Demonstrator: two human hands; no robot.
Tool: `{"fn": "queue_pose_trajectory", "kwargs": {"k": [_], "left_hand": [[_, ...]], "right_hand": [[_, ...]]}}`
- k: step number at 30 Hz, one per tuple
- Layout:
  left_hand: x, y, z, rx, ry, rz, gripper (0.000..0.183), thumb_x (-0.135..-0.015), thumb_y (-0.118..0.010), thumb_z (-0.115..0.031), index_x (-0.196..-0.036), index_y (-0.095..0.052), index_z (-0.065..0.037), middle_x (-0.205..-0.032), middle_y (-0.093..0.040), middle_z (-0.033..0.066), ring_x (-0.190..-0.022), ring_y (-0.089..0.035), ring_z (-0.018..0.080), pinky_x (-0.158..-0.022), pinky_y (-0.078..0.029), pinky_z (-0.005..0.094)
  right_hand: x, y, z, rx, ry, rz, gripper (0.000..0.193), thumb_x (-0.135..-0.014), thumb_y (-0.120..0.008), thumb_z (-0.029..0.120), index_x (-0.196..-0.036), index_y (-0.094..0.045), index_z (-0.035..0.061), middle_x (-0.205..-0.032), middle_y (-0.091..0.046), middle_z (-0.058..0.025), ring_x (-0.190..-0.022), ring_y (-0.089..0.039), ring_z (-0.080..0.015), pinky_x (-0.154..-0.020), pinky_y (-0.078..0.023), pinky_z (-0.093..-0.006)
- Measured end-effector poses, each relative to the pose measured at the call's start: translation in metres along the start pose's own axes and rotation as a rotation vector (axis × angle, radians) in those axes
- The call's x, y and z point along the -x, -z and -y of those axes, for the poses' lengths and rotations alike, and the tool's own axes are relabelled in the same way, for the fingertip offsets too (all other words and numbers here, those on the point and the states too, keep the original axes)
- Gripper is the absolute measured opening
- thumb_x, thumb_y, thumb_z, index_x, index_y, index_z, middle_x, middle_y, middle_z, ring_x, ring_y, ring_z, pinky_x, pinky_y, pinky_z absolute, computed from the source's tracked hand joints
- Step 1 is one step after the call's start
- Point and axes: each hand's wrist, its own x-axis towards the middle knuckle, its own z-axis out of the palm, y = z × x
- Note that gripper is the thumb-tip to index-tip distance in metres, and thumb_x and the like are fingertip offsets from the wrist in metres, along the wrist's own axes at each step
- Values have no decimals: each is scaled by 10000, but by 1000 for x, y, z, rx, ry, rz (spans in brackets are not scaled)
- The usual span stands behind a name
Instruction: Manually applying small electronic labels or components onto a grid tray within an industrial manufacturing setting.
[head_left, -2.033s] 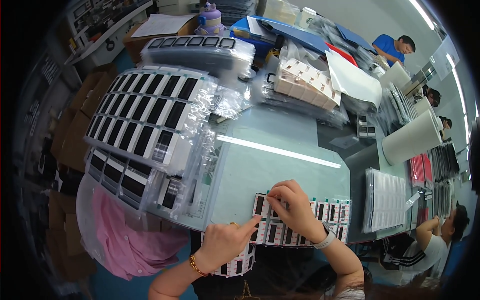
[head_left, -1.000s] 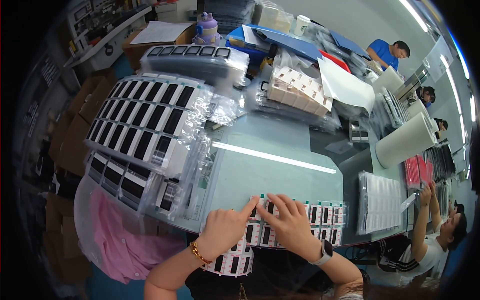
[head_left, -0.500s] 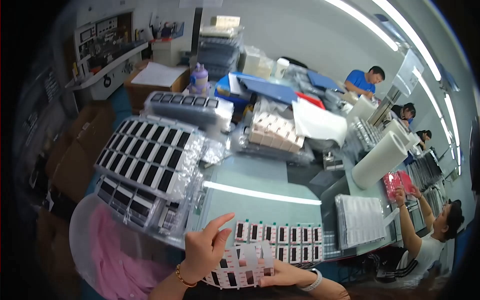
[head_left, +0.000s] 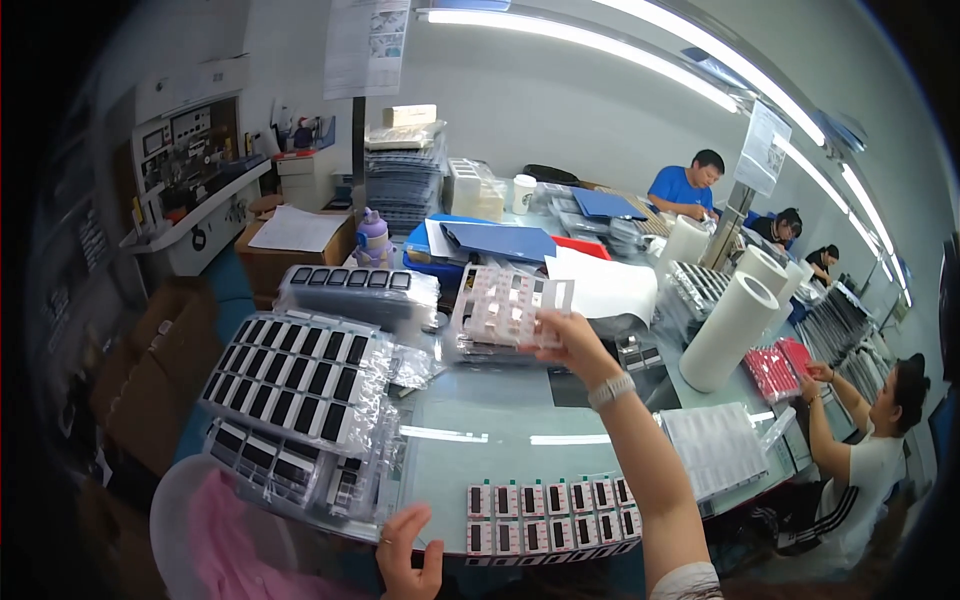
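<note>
My right hand [head_left: 570, 343] reaches far across the bench, fingers pinching the edge of a translucent white sheet with cut-out windows [head_left: 512, 300]. That sheet lies over or just above a stack of similar sheets behind it; whether they touch, I cannot tell. Low at the front edge, my left hand [head_left: 408, 552] has its fingers apart and holds nothing. To its right, two rows of small white-framed pieces with dark windows and green tabs [head_left: 535, 520] lie along the bench edge, partly covered by my right forearm.
Trays of black-and-white parts [head_left: 300, 375] are stacked at the left, above a white bin with pink cloth [head_left: 230, 550]. White paper rolls [head_left: 728, 330] and bagged sheets [head_left: 712, 445] stand right. A co-worker [head_left: 870, 420] handles red packets [head_left: 780, 370]. Blue folders [head_left: 500, 240] lie behind.
My right hand has carried the windowed sheet from the near edge to the stack at the back. My left hand has let go of it and dropped lower. The head view has tilted up.
</note>
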Motion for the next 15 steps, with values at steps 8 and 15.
{"fn": "queue_pose_trajectory", "kwargs": {"k": [8,15], "left_hand": [[82,18,-2,162,1017,627,212,-1038,-606,-152,-1125,-693,20,-1055,-730,173,-997,-709,286,-900,-537,375],[140,-29,45,288,772,364,344,-1033,-616,-213,-1204,-645,84,-1122,-713,167,-1063,-667,204,-951,-508,331]], "right_hand": [[45,54,-26,179,82,-115,408,-1042,-591,352,-1215,-603,-18,-995,-725,-131,-746,-762,-213,-521,-570,-271],[274,88,-56,404,-179,-105,284,-1072,-547,215,-1023,-710,-12,-858,-745,-72,-756,-729,-143,-609,-568,-254]]}}
